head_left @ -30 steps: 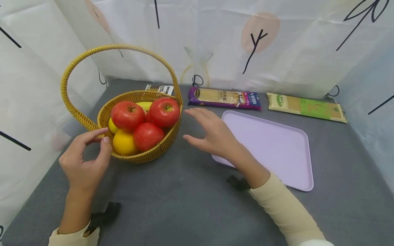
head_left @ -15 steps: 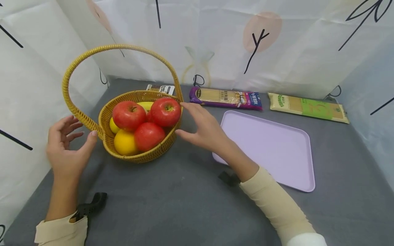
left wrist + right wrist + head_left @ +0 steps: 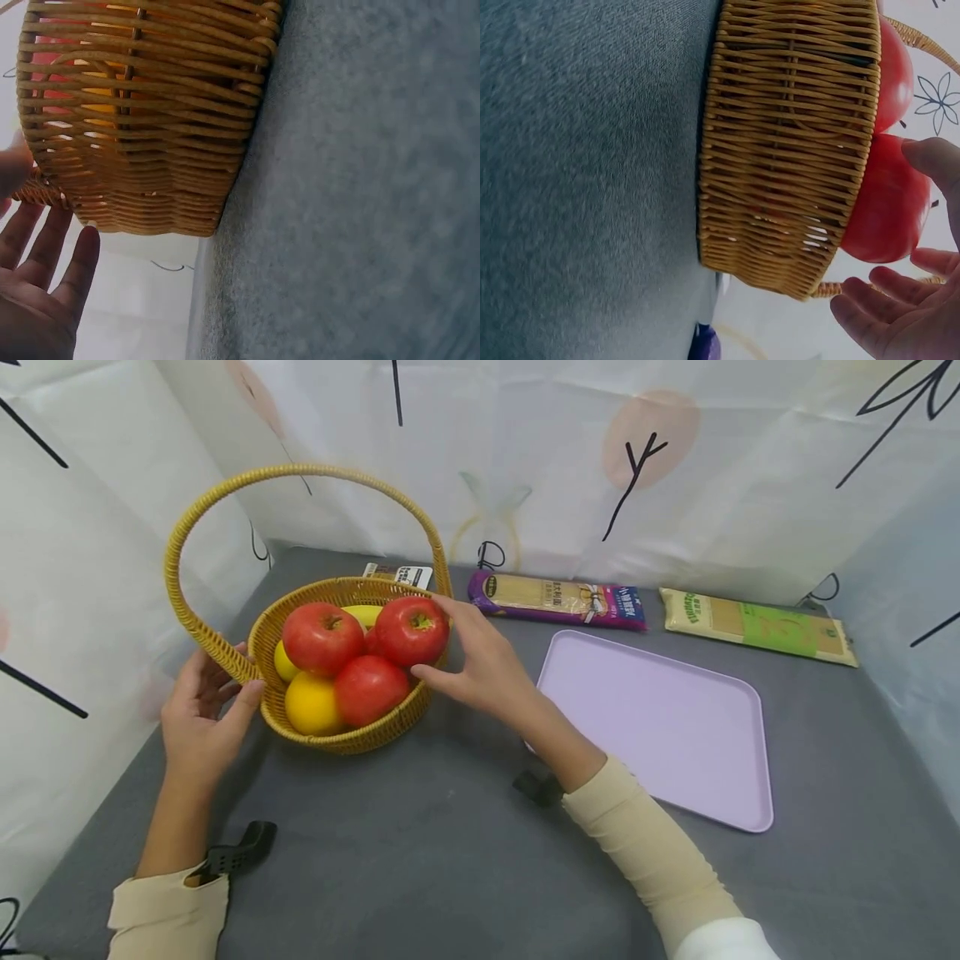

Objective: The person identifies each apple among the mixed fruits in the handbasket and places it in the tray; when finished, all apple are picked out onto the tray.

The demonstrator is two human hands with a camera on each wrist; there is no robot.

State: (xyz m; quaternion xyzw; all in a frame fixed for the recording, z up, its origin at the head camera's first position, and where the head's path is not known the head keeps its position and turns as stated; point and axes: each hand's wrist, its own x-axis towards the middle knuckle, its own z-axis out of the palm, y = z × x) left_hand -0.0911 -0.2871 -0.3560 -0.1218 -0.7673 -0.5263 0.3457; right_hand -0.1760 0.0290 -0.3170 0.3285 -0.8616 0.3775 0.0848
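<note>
A woven basket (image 3: 360,742) with a tall arched handle holds red apples, a round yellow-orange fruit (image 3: 311,703) and other yellow fruit partly hidden. My left hand (image 3: 198,718) is at the left foot of the basket handle (image 3: 225,652), thumb in front, fingers behind. In the left wrist view those fingers (image 3: 49,247) look extended beside the wicker. My right hand (image 3: 487,664) is at the right-hand apple (image 3: 408,631), thumb on the near side and fingers on the far side. The right wrist view shows its fingers (image 3: 889,300) spread beside that apple (image 3: 889,202).
A lilac tray (image 3: 660,718) lies on the grey table (image 3: 450,860) to the right. Behind it lie a purple pasta packet (image 3: 558,600) and a green-and-tan packet (image 3: 757,622). Another small packet (image 3: 399,575) is behind the basket. White printed cloth (image 3: 555,443) surrounds the table.
My right hand has moved left to the right-hand apple. My left hand dropped back outside the handle, then came up to its left foot. The basket and fruit stay put.
</note>
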